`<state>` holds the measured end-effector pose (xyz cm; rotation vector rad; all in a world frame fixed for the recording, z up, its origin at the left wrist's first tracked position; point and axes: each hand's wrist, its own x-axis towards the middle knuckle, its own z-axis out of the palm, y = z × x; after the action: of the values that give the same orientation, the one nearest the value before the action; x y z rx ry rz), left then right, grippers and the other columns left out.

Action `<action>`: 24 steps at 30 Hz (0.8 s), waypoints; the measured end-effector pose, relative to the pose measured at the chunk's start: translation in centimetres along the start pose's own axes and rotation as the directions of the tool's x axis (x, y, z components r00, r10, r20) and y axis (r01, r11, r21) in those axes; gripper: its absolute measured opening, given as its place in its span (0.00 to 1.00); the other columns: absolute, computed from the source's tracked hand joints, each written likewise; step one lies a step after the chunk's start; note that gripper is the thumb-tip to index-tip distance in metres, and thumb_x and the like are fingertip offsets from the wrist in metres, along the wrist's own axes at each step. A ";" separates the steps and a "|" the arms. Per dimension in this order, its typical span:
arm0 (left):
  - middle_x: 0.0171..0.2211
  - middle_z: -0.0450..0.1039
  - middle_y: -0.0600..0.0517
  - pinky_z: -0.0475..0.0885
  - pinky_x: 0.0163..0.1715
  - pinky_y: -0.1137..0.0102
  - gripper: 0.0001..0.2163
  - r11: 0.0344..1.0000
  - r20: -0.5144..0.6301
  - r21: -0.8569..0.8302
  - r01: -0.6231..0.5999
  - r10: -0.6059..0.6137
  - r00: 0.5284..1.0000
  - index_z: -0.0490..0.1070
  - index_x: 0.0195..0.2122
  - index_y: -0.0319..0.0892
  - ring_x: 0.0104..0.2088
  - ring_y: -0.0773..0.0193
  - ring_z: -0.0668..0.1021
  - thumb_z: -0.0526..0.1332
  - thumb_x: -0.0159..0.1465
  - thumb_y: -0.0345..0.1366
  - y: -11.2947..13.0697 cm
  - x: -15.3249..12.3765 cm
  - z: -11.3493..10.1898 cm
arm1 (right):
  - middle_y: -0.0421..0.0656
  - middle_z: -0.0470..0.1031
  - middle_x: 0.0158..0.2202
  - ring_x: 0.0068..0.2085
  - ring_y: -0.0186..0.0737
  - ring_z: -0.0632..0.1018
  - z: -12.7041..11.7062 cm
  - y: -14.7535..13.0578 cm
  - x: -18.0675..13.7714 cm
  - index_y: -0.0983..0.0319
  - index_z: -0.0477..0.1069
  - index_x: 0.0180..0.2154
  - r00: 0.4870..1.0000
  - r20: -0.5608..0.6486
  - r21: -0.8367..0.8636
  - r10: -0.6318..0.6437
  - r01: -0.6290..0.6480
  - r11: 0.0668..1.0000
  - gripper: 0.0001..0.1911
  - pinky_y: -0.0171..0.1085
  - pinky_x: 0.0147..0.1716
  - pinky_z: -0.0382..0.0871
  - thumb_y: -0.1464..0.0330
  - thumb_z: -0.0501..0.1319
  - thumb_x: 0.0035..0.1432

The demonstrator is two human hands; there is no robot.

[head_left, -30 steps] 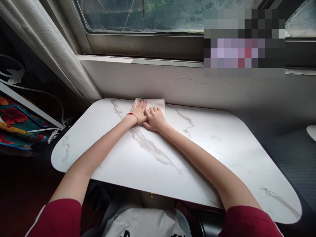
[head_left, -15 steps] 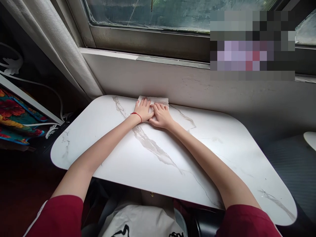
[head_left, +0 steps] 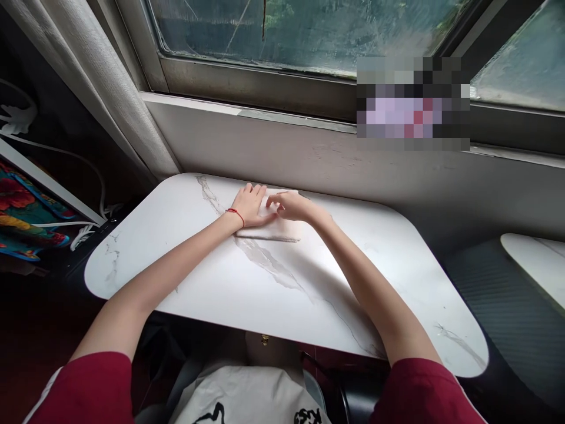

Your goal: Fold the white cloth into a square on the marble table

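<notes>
A folded white paper towel (head_left: 276,229) lies on the white marble-patterned table (head_left: 212,277), near its far edge under the window. My left hand (head_left: 249,205), a red string at its wrist, rests flat on the towel's left part with fingers stretched out. My right hand (head_left: 293,204) is over the towel's far right edge, fingers bent and pinching at its top layer.
A grey wall and window sill (head_left: 309,121) rise just behind the table. A curtain (head_left: 101,76) hangs at the left, with white cables (head_left: 95,212) and a colourful flowered cloth (head_left: 26,221) beside the table. Another white tabletop (head_left: 536,259) shows at the right. A white bag (head_left: 247,394) lies in my lap.
The towel has come back from the table's far edge toward me. My right hand lifted from lying flat and now pinches at the towel's far edge. The view shifted right.
</notes>
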<state>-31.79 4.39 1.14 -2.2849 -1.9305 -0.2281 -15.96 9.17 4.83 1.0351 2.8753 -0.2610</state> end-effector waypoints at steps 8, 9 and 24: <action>0.55 0.68 0.35 0.64 0.51 0.54 0.35 0.975 0.049 -0.058 -0.213 0.216 0.975 0.64 0.61 0.31 0.50 0.44 0.69 0.55 0.62 0.56 5.9 -7.1 -1.3 | 0.48 0.79 0.35 0.30 0.39 0.75 2.4 -4.3 -8.0 0.66 0.75 0.40 0.998 -0.056 -0.259 -0.002 -0.012 0.966 0.12 0.36 0.26 0.53 0.77 0.53 0.63; 0.56 0.67 0.34 0.63 0.53 0.54 0.36 0.976 0.072 -0.041 -0.213 0.216 0.974 0.62 0.63 0.29 0.51 0.43 0.69 0.55 0.61 0.54 6.8 -8.1 -1.5 | 0.48 0.78 0.34 0.30 0.40 0.74 3.4 -5.1 -9.4 0.66 0.74 0.41 0.995 -0.097 -0.287 0.006 -0.034 0.957 0.12 0.36 0.25 0.53 0.78 0.54 0.61; 0.62 0.65 0.30 0.65 0.55 0.57 0.41 0.940 0.192 0.151 -0.307 0.277 0.942 0.54 0.67 0.20 0.58 0.43 0.68 0.51 0.65 0.53 11.7 -13.3 -2.9 | 0.58 0.76 0.41 0.41 0.50 0.75 9.4 -7.0 -18.1 0.72 0.71 0.48 0.803 -0.547 -0.271 -0.237 0.099 0.958 0.18 0.47 0.37 0.75 0.77 0.47 0.63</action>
<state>-22.57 -11.01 1.10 -2.4938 -1.5700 0.1705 -6.37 -9.26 -1.19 0.9365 3.4202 0.4610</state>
